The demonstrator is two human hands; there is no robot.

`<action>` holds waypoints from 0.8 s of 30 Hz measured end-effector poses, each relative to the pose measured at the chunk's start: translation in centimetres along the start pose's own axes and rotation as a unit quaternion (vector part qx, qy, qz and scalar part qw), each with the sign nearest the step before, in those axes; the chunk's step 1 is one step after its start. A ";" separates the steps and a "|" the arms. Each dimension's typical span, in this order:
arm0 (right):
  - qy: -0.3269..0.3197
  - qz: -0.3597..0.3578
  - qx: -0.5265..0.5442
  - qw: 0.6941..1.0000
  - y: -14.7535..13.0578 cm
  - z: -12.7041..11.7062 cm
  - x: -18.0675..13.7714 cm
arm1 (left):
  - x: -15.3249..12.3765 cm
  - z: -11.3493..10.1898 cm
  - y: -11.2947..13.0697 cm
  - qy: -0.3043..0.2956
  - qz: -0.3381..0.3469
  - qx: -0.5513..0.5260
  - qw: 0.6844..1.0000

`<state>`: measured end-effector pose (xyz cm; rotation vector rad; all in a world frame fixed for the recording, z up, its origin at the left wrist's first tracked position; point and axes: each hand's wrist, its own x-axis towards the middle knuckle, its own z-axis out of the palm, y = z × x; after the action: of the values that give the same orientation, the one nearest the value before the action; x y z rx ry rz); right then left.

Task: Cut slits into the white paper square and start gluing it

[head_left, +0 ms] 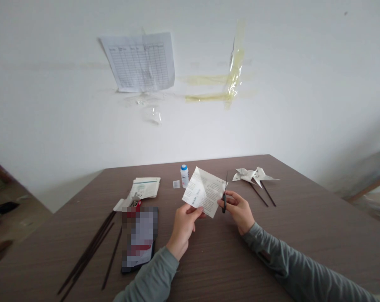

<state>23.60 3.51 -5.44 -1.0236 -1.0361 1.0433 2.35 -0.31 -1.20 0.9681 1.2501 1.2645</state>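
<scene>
A square sheet of printed paper (205, 191), with a crease across it, is pinched at its lower edge by my left hand (185, 226). My right hand (238, 209) grips a pair of scissors (225, 197) with dark handles, the blades pointing up beside the sheet's right corner. Whether the blades touch the paper I cannot tell. To the right lie two paper pinwheels (252, 175) on dark sticks. Behind the sheet stands a white bottle with a blue cap (184, 176).
At the left are a stack of printed paper (147, 187), a small red box (135, 204), several dark sticks (87, 253) and a phone (142, 239) with a blurred screen. A small clear piece (176, 184) lies by the bottle. The wall rises behind the brown table (227, 268).
</scene>
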 end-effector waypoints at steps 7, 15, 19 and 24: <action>-0.003 0.022 0.000 1.000 -0.3 0.1 -0.1 | 0.0 -0.2 0.4 0.020 0.007 -0.015 1.000; -0.058 0.042 -0.035 0.997 -1.6 -0.1 -0.8 | 0.5 -1.3 0.7 0.070 0.058 -0.020 0.996; -0.111 0.062 -0.055 0.990 -1.9 0.2 -1.4 | 0.8 -1.7 1.0 0.083 0.072 -0.028 0.993; -0.158 0.060 -0.094 0.981 -1.4 0.3 -1.7 | 0.8 -1.9 1.1 0.090 0.077 -0.004 0.993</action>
<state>23.24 1.60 -4.28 -1.1056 -1.3663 1.2516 0.24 0.36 -0.49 0.9770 1.3268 1.5039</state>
